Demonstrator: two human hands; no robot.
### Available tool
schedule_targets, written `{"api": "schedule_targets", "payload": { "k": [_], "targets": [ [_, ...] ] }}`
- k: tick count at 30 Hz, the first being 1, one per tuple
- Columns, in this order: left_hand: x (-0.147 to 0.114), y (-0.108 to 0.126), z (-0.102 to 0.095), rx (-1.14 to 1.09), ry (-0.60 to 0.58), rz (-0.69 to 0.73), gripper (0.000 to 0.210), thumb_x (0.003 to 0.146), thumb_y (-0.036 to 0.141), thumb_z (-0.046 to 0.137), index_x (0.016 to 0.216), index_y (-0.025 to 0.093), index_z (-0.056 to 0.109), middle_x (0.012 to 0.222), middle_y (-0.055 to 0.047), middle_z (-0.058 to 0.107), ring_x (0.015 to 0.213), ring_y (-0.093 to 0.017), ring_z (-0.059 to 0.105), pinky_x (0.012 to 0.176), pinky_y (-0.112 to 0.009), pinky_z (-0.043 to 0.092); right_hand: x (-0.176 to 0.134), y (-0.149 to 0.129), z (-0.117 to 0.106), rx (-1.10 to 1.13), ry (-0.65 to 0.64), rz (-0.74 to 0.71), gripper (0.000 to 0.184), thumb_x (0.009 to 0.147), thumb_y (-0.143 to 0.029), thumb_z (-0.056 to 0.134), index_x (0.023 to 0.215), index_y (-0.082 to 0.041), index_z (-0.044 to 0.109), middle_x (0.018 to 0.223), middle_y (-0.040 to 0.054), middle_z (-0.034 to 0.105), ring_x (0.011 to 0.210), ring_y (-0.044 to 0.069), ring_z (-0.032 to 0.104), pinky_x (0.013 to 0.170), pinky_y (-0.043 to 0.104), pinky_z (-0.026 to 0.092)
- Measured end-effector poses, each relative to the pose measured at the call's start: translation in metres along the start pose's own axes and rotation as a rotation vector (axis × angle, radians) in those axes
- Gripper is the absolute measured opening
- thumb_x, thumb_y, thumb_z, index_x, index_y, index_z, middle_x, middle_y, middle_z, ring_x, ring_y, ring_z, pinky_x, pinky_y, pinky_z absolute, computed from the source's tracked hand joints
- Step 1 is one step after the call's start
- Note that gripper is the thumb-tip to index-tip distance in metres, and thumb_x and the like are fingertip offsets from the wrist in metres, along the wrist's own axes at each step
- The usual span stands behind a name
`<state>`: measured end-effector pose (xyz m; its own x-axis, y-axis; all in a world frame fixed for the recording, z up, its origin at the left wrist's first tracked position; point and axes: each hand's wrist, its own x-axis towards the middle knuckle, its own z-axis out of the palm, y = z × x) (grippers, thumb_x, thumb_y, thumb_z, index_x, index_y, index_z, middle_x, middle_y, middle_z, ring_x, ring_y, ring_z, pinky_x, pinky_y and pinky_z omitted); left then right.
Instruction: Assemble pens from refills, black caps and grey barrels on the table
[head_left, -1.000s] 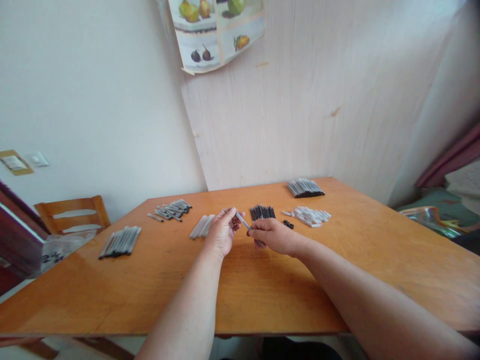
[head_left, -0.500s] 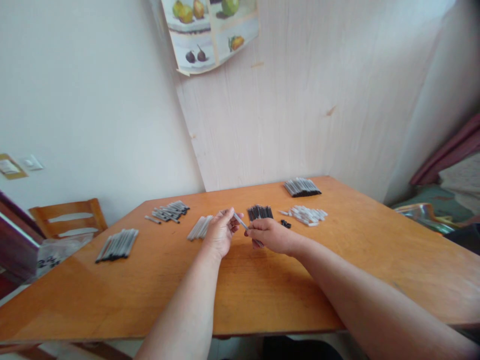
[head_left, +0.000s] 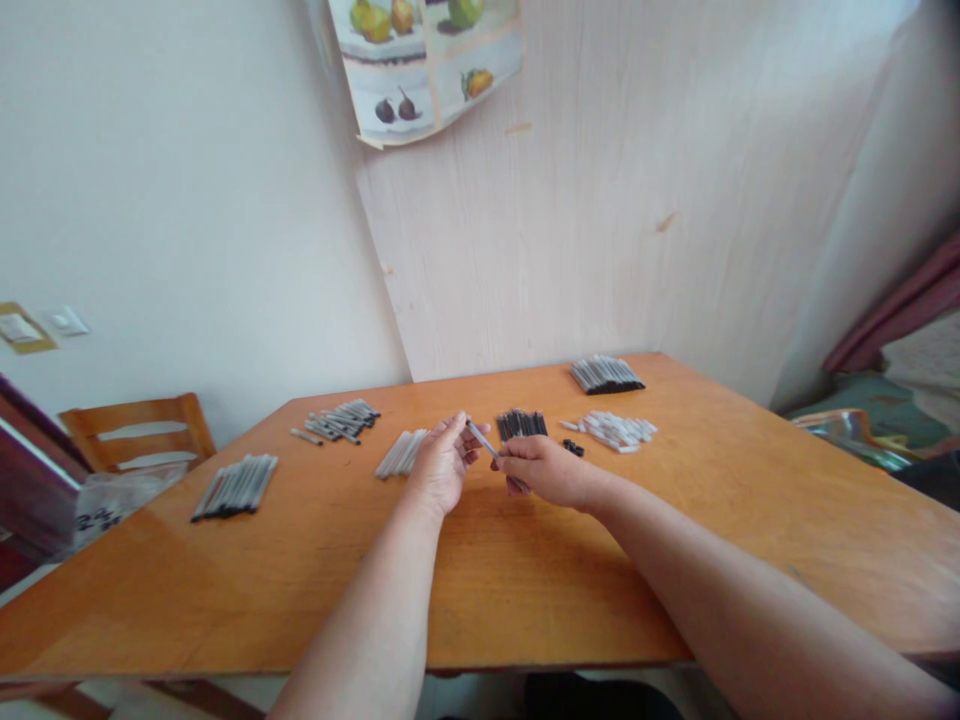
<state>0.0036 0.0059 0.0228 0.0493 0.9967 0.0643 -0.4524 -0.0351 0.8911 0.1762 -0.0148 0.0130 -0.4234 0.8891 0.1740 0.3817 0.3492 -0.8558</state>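
Note:
Between my two hands a slim pen (head_left: 484,441) is held at a slant, its dark-tipped end up to the left. My left hand (head_left: 444,465) has its thumb and fingers closed at that upper end. My right hand (head_left: 541,468) grips the lower end, and its fingers hide that part. Just beyond my right hand lies a row of thin dark pen refills (head_left: 523,424). Beside my left hand are several pale pen barrels (head_left: 399,454), partly covered by it. Small black plugs (head_left: 573,447) and whitish pen caps (head_left: 619,430) lie to the right of the refills.
On the wooden table (head_left: 562,590) are more pens: a black-ended row (head_left: 607,375) at the back right, a loose pile (head_left: 341,422) at the back left, and another row (head_left: 236,487) at left. A chair (head_left: 139,430) and a plastic bag (head_left: 124,500) are beyond the left edge.
A dark tip now shows at the pen's upper end, where it looked pale before. Both hands stay in almost the same place, and the piles are unchanged.

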Motion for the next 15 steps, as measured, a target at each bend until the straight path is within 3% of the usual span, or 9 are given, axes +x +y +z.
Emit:
{"api": "schedule_targets", "payload": {
  "k": [4, 10, 15],
  "targets": [
    [0.0006, -0.0001, 0.0004, 0.009, -0.002, -0.003, 0.025, 0.07, 0.031, 0.074, 0.081, 0.018, 0.056, 0.079, -0.005, 0.072, 0.063, -0.011, 0.061, 0.06, -0.022, 0.041, -0.0028, -0.0061, -0.0018, 0.005, -0.009, 0.01, 0.027, 0.086, -0.037, 0.05, 0.07, -0.018, 0.058, 0.062, 0.0018, 0.062, 0.057, 0.012, 0.052, 0.057, 0.024, 0.038],
    [0.0017, -0.0004, -0.0038, -0.029, -0.059, -0.01, 0.019, 0.075, 0.028, 0.067, 0.089, 0.016, 0.061, 0.085, -0.008, 0.072, 0.073, -0.013, 0.064, 0.061, -0.022, 0.043, -0.0038, -0.0101, -0.0037, 0.02, -0.016, 0.006, 0.025, 0.086, -0.034, 0.049, 0.067, -0.018, 0.055, 0.06, 0.0009, 0.06, 0.056, 0.011, 0.051, 0.057, 0.024, 0.038],
    [0.001, -0.0003, -0.003, -0.043, -0.042, -0.028, 0.024, 0.077, 0.031, 0.066, 0.095, 0.016, 0.062, 0.084, -0.008, 0.072, 0.072, -0.013, 0.064, 0.061, -0.022, 0.043, -0.0036, -0.0095, -0.0043, 0.048, -0.027, -0.011, 0.026, 0.087, -0.033, 0.048, 0.067, -0.017, 0.054, 0.061, 0.0015, 0.06, 0.057, 0.011, 0.051, 0.058, 0.024, 0.038]
  ]
}}
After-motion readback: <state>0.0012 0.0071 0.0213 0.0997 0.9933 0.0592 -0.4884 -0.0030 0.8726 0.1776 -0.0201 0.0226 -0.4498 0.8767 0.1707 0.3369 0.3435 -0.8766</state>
